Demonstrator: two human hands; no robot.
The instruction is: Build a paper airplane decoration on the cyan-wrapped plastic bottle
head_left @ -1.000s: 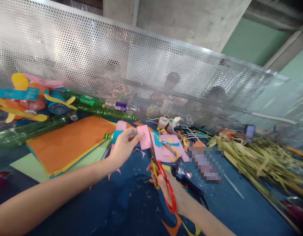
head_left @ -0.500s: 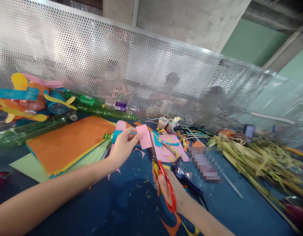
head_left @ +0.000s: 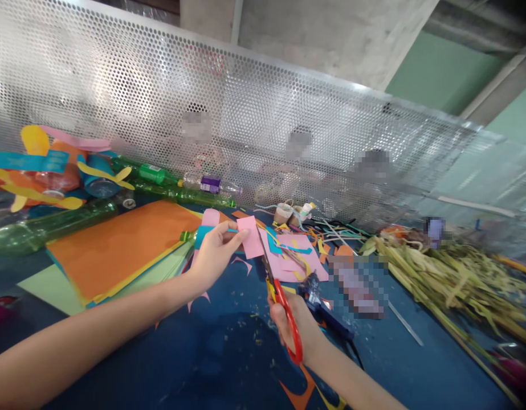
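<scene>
Small pink paper pc is up above the tabletop, approx. mid-view, pinched btwn thumb & fingers of the L hand. L forearm comes in from lower left, wrist slightly bent, back of hand up. R hand is curled round the handles of the red & yellow scissors, thumb side up; R forearm slants in from bottom right. Blades point up & away, nearly together, at the pc's right edge; can't tell if they're biting in.

Just behind: larger pink sheet w/ blue & yellow scraps on it. Dark blue tool w/ cord lies right of the R hand. Left of the L hand: stack of coloured sheets, orange on top, then a green bottle on its side. Far right: dry leaves. Perforated metal panel along the back.
</scene>
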